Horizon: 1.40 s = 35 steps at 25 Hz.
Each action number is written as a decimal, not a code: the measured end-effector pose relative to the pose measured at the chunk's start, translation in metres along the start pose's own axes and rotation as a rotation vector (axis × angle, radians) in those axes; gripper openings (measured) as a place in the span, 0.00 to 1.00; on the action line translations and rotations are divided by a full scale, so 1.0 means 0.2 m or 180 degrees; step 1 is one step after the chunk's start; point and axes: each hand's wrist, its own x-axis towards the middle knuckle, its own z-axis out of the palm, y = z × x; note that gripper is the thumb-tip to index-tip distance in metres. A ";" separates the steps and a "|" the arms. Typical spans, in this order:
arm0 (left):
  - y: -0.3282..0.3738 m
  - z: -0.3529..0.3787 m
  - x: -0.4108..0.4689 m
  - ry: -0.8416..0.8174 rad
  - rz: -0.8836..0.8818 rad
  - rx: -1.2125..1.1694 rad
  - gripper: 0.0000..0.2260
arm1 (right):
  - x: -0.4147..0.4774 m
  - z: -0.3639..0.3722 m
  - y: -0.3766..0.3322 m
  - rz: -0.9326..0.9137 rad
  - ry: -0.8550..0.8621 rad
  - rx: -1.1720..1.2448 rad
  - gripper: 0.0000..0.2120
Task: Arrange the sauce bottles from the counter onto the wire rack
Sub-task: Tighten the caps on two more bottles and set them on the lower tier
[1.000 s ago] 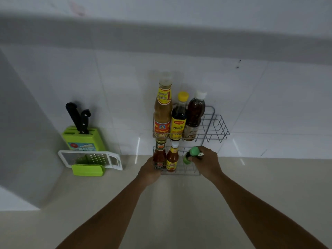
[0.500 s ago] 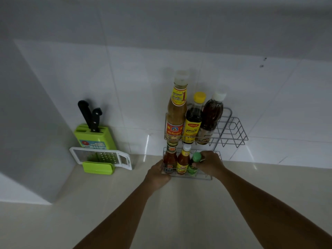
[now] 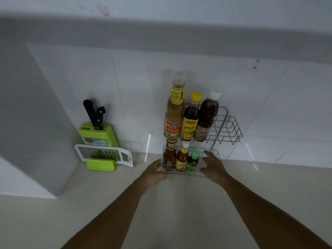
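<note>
A two-tier wire rack (image 3: 227, 127) stands against the tiled wall. Its upper shelf holds a tall tan sauce bottle (image 3: 174, 112), a dark bottle with a yellow cap (image 3: 190, 121) and a brown bottle with a white cap (image 3: 206, 118). The lower shelf holds a red sauce jar (image 3: 169, 156), a small red bottle with a white cap (image 3: 182, 158) and a small green-capped bottle (image 3: 193, 161). My left hand (image 3: 154, 171) touches the rack's lower left corner. My right hand (image 3: 212, 166) is open just right of the green-capped bottle, fingers spread, holding nothing.
A green knife block (image 3: 97, 132) with two black-handled knives stands at the left by the wall. A white grater on a green box (image 3: 103, 157) lies in front of it. A grey cabinet side (image 3: 30, 126) closes the left. The beige counter (image 3: 179, 209) extends toward me.
My right hand has set the green-capped bottle upright on the lower shelf and let go, drawing back to the right. My left hand stays at the rack's left corner.
</note>
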 end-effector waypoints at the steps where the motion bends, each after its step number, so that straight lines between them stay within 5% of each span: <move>1: -0.01 -0.02 -0.02 -0.0004 -0.0011 0.0007 0.36 | -0.05 -0.01 0.02 -0.0066 0.0146 -0.0015 0.39; 6: -0.12 -0.13 -0.23 -0.0234 0.0085 0.0114 0.25 | -0.36 -0.01 0.08 -0.0236 0.0545 0.0238 0.26; 9: -0.25 -0.20 -0.41 -0.0282 0.0280 0.0312 0.24 | -0.59 0.04 0.05 -0.0252 0.0344 0.0359 0.17; 13: -0.61 -0.26 -0.62 -0.0478 0.0357 0.0480 0.28 | -0.90 0.17 -0.07 -0.0719 -0.0517 0.0341 0.12; 18: -0.98 -0.20 -0.84 -0.0594 0.0370 0.0504 0.28 | -1.31 0.42 -0.32 -0.1375 -0.1991 0.0133 0.28; 23: -1.07 -0.02 -0.93 -0.0318 0.0439 0.0388 0.27 | -1.39 0.57 -0.36 -0.2018 -0.1357 -0.0140 0.19; 27: -1.04 0.09 -0.96 0.0083 0.0542 0.0497 0.20 | -1.37 0.57 -0.33 -0.1835 -0.0841 0.0043 0.11; 31: -0.90 0.15 -1.02 0.0157 0.0748 -0.0102 0.16 | -1.36 0.43 -0.36 -0.1390 -0.0643 0.1120 0.09; 33: -0.78 0.11 -1.05 -0.0074 0.0827 -0.0250 0.09 | -1.35 0.27 -0.41 -0.1790 -0.0638 0.0475 0.12; 35: -0.62 0.06 -1.07 -0.0454 0.1035 0.0029 0.06 | -1.31 0.09 -0.47 -0.2822 -0.0201 -0.1263 0.17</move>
